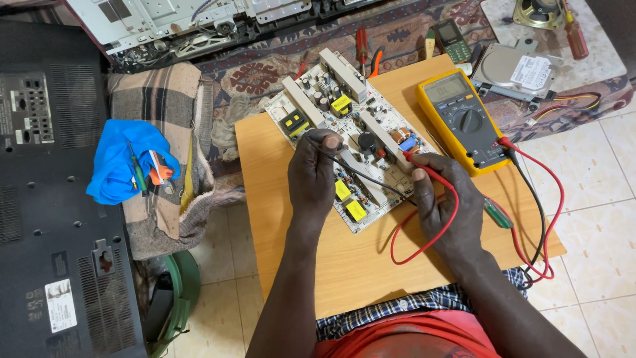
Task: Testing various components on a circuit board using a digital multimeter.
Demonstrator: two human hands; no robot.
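A white circuit board [344, 126] with yellow components and pale heat sinks lies on a small wooden table [358, 265]. My left hand [311, 176] pinches the black probe [318, 138] against the board's left part. The red probe [417, 161] is in my right hand [444, 205], its tip on the board's right edge. Red and black leads [536, 219] loop across the table to a yellow multimeter [464, 119] at the table's far right.
A black television back panel [53, 199] lies at the left. Beside it a checked cloth [165, 132] carries a blue rag [119, 162] with screwdrivers. Beyond the table lie a metal chassis [179, 26], a hard drive [513, 66], a small phone [450, 40] and a speaker [538, 12].
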